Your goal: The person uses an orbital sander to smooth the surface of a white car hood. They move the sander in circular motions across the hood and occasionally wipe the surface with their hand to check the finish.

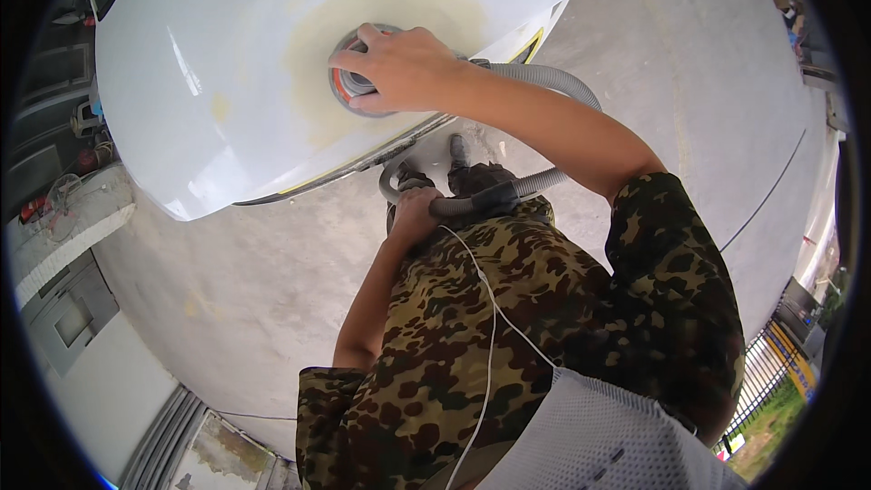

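Note:
My right hand (410,68) is wrapped over the top of a round grey-and-orange orbital sander (341,89). The sander sits flat on a white car body panel (209,27), within a dull yellowish patch (313,45). From the sander a ribbed grey hose (553,80) runs right, loops under my right forearm and comes back to my waist. There my left hand (416,216) is closed around the hose, beside a darker sleeve (494,200) on it. The sander's underside and part of its body are hidden.
Yellow tape (535,42) edges an opening at the panel's right. A thin white cord (491,327) hangs down my camouflage shirt. On the left a ledge (77,222) holds assorted items, with a white cabinet-like block below. Concrete floor (245,290) surrounds my feet; a dark line crosses it at right.

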A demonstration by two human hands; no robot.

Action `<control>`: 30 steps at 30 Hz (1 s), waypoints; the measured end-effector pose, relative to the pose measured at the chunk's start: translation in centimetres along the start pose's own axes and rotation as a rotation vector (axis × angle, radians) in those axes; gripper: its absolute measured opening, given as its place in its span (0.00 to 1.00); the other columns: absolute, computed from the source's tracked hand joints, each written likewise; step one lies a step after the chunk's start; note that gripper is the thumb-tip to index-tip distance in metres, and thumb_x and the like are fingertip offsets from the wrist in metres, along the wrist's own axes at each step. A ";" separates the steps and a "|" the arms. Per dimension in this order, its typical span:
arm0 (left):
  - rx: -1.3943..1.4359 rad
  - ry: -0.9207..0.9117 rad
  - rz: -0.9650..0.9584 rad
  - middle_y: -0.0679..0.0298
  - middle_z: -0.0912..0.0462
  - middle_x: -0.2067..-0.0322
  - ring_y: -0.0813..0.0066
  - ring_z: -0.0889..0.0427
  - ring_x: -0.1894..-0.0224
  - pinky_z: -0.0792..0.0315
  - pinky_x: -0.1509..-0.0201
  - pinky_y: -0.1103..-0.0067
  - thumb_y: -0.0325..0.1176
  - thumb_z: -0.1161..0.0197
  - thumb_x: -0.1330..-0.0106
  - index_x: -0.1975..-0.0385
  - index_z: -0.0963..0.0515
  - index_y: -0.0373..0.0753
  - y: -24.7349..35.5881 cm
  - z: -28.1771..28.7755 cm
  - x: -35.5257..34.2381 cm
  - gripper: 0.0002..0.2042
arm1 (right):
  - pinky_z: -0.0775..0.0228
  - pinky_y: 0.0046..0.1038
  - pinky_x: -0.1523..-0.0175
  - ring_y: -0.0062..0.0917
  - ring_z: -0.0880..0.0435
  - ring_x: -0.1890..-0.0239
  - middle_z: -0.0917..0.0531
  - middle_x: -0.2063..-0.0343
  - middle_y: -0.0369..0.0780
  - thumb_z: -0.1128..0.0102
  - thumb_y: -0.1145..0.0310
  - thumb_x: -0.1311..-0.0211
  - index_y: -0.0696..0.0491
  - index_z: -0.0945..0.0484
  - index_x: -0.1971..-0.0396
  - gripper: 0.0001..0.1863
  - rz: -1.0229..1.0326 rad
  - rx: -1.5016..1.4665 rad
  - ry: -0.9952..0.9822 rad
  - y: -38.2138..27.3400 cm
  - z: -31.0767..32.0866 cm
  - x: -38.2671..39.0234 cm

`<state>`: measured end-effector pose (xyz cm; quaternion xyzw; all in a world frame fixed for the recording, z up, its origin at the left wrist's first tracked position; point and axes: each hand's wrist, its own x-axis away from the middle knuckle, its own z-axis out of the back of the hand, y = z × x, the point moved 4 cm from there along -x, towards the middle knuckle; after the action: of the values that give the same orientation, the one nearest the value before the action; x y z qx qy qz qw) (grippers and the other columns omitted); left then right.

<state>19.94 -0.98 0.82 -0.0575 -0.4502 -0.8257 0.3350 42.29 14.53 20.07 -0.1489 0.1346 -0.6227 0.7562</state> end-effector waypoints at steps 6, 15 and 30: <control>0.014 -0.090 -0.054 0.57 0.11 0.59 0.49 0.15 0.48 0.27 0.37 0.57 0.36 0.28 0.45 0.61 0.14 0.44 0.5 0.1 -1.8 0.12 | 0.13 0.39 0.55 0.42 0.08 0.59 0.17 0.49 0.43 0.29 0.41 0.35 0.30 0.25 0.31 0.33 -0.318 0.060 0.174 10.0 3.4 6.7; 0.027 -0.118 -0.064 0.55 0.13 0.59 0.48 0.17 0.47 0.28 0.37 0.57 0.36 0.28 0.45 0.60 0.16 0.43 -0.7 -0.3 -1.9 0.13 | 0.12 0.41 0.56 0.45 0.07 0.62 0.16 0.47 0.47 0.34 0.36 0.34 0.33 0.26 0.29 0.36 -0.680 0.115 0.242 20.0 6.8 9.5; 0.009 -0.106 -0.038 0.59 0.11 0.55 0.54 0.17 0.45 0.29 0.35 0.60 0.38 0.21 0.49 0.57 0.13 0.45 -0.8 -1.1 -1.5 0.18 | 0.12 0.39 0.55 0.41 0.07 0.55 0.18 0.43 0.45 0.26 0.44 0.38 0.31 0.27 0.30 0.36 -0.025 0.074 0.052 0.1 0.5 -0.5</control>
<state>20.83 -0.83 -1.00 -0.0912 -0.4723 -0.8256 0.2951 42.49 15.12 20.49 -0.1061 0.1293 -0.6405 0.7495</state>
